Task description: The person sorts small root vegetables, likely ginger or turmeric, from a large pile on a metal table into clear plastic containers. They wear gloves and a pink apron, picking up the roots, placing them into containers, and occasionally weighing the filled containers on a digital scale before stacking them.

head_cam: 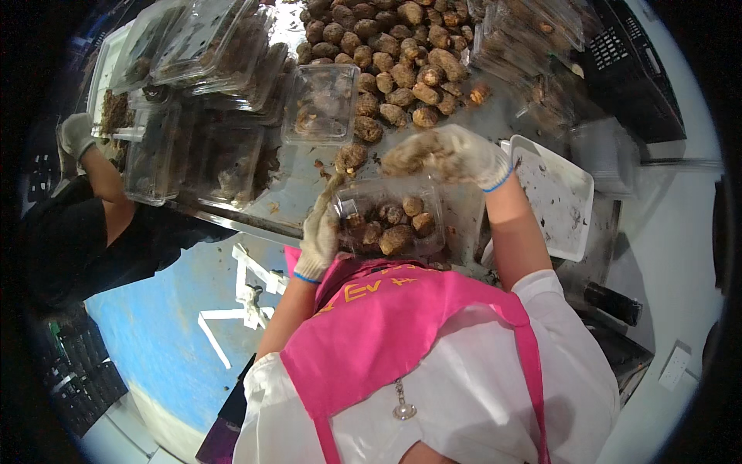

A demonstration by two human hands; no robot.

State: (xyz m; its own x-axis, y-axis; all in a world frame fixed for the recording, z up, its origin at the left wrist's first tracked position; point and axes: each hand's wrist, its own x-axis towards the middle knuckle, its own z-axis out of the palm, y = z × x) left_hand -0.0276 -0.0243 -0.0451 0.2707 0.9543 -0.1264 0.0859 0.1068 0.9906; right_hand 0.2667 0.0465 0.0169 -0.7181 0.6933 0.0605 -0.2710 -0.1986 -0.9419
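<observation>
A clear plastic box (432,238) with several brown taro corms (397,239) in it stands at the table's near edge, close to the pink apron. At the box's left side is my left hand (320,229) in a soiled white knit glove, its fingers pointing up by the box's far left corner; whether it grips the box is unclear. A single corm (351,158) lies just beyond those fingertips. My right hand (443,153), gloved and blurred, is above the far side of the box; whether it holds something cannot be told. Behind it spreads a large pile of corms (400,72).
Stacked clear boxes (200,46) stand at the left, more (527,46) at the upper right. A box (320,104) sits left of the pile. A white tray (553,200) lies to the right, a black crate (632,75) behind it. A co-worker's gloved hand (77,134) is at far left.
</observation>
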